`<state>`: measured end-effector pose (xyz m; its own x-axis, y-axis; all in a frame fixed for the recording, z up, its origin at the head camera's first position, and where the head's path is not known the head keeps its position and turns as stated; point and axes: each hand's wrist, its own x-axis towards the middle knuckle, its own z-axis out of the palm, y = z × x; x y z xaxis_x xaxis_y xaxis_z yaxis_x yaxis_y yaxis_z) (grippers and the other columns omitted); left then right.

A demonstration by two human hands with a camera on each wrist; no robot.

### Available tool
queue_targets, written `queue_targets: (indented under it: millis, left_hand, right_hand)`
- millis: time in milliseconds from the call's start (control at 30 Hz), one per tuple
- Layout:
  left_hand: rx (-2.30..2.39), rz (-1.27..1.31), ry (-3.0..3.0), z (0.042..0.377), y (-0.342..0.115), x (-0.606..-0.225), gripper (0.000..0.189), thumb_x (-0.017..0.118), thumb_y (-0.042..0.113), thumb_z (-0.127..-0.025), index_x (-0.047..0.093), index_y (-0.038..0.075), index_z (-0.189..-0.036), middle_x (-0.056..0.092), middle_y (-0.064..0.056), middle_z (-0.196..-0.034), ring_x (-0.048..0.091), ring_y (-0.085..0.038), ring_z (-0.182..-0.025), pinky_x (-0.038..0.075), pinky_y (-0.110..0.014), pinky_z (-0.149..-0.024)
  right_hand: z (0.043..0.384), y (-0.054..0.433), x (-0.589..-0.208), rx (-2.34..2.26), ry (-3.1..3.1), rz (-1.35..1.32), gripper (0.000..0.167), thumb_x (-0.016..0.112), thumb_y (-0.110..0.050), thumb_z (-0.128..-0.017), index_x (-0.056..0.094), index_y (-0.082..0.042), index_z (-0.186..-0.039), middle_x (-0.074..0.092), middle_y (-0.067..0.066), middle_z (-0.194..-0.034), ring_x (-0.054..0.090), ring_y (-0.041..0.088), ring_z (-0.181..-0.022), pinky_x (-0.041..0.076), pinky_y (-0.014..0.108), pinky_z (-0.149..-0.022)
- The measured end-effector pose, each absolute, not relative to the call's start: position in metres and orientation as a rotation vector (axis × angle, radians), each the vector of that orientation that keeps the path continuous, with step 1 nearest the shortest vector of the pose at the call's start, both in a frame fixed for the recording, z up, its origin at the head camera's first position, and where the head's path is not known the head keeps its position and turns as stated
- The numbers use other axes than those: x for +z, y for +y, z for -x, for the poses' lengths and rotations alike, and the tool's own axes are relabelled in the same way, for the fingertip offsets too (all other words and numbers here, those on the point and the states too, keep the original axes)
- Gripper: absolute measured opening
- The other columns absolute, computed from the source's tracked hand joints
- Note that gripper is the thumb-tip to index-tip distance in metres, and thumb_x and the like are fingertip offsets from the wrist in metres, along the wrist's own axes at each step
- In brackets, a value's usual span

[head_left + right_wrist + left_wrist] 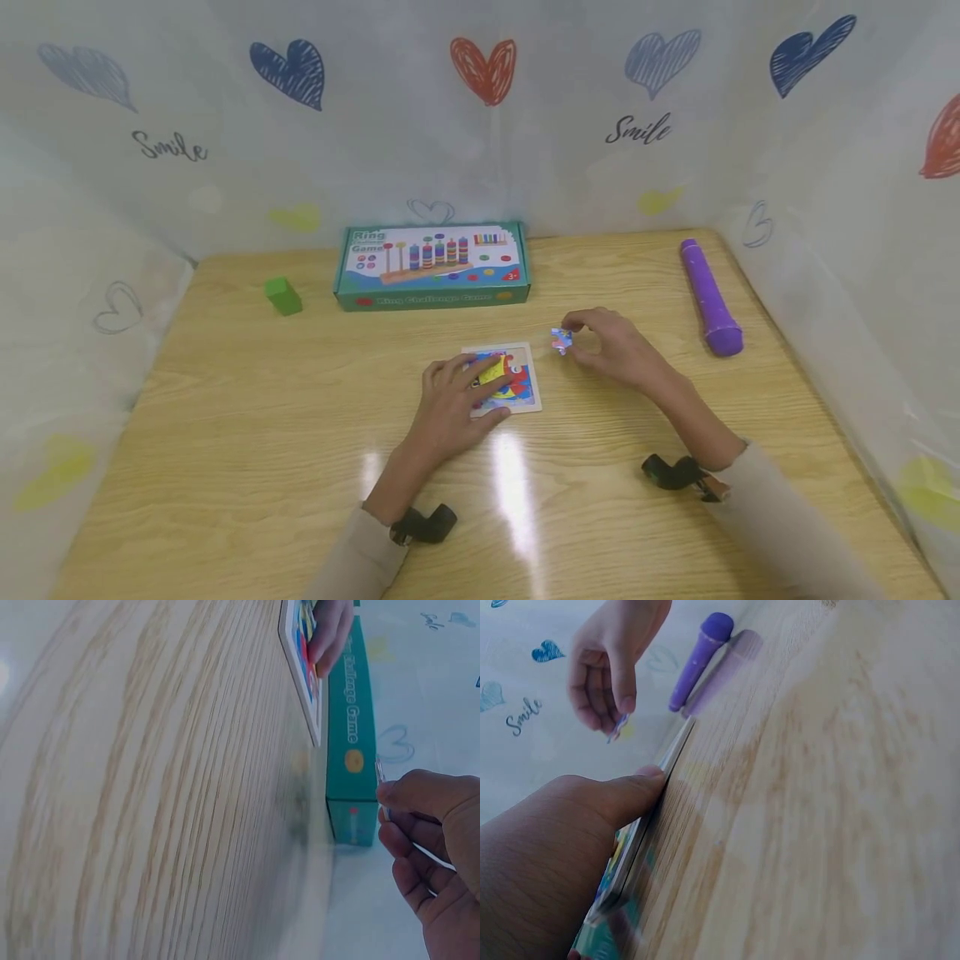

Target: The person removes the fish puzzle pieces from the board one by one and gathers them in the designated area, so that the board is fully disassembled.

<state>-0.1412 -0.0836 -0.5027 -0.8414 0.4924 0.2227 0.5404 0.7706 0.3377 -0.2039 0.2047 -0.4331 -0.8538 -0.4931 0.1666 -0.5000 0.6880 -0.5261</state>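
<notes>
A small square jigsaw puzzle [529, 385] with a pale border lies on the wooden table, its picture in yellow, red and blue. My left hand [453, 408] rests on it with fingers spread, covering its left part; in the left wrist view the thumb [634, 796] lies along its edge. To the right of the puzzle, my right hand [618, 348] pinches a loose jigsaw piece [561, 340] between thumb and fingertips, raised above the table. In the right wrist view that puzzle piece [382, 780] shows edge-on.
Behind the puzzle lies a green Ring Challenge Game box [432, 267]. A green block [283, 296] stands at the back left, and a purple toy microphone [711, 298] lies at the right. White sheeting with printed hearts [483, 71] borders the table.
</notes>
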Motion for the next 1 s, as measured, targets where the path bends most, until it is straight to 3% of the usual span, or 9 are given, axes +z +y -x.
queue_targets:
  millis: [700,1000]
  left_hand:
    - [-0.627,0.841,-2.804,0.141,-0.084,-0.504,0.048,0.058,0.054,-0.096,0.059,0.035,-0.14,0.044,0.004,-0.154,0.033,-0.029,-0.141,0.023,-0.06,-0.106]
    - [-0.658,0.843,-2.794,0.142,-0.083,-0.505,0.048,0.062,0.052,-0.095,0.06,0.034,-0.14,0.044,0.004,-0.154,0.034,-0.028,-0.14,0.022,-0.06,-0.106]
  right_hand:
    - [0.205,0.254,-0.436,0.825,-2.815,-0.837,0.03,0.076,-0.003,-0.087,0.066,0.001,-0.115,0.069,0.014,-0.107,0.063,0.034,-0.101,0.049,0.053,-0.089]
    - [0.206,0.268,-0.436,0.794,-2.874,-0.768,0.03,0.075,-0.003,-0.087,0.066,0.002,-0.115,0.068,0.017,-0.107,0.062,0.037,-0.103,0.047,0.054,-0.092]
